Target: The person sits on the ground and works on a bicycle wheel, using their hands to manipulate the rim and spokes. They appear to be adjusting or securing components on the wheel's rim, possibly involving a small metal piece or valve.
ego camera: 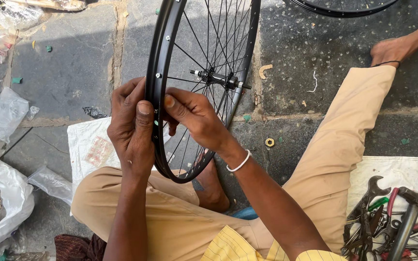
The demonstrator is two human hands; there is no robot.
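Bicycle wheel (pixel 204 77) standing upright in the middle of the frame, its black rim (pixel 156 82) running from the top edge down to the lap of the seated person. Left hand (pixel 131 128) closed around the outer side of the rim at centre left, fingers curled over the edge, thumb pressed flat on the metal. Right hand (pixel 194 118) just beside it on the inner side, thumb and forefinger pinched nearly shut at the rim, close to a spoke; impossible to tell if something small sits between the fingertips. White band (pixel 238 163) around the right wrist. Hub (pixel 217 78) with its axle in the upper centre, thin spokes going out from it to the rim.

Beige trousers (pixel 335 145) on the crossed legs, bare foot (pixel 393 48) resting on the stone floor (pixel 64 72) at upper right. Small nut (pixel 269 142) lying on the floor right of the wheel. Pile of tools (pixel 393 222) with a hammer (pixel 412 212) on a white cloth at lower right. Plastic bags (pixel 1 203) at lower left. Part of another wheel (pixel 344 7) at the top edge.
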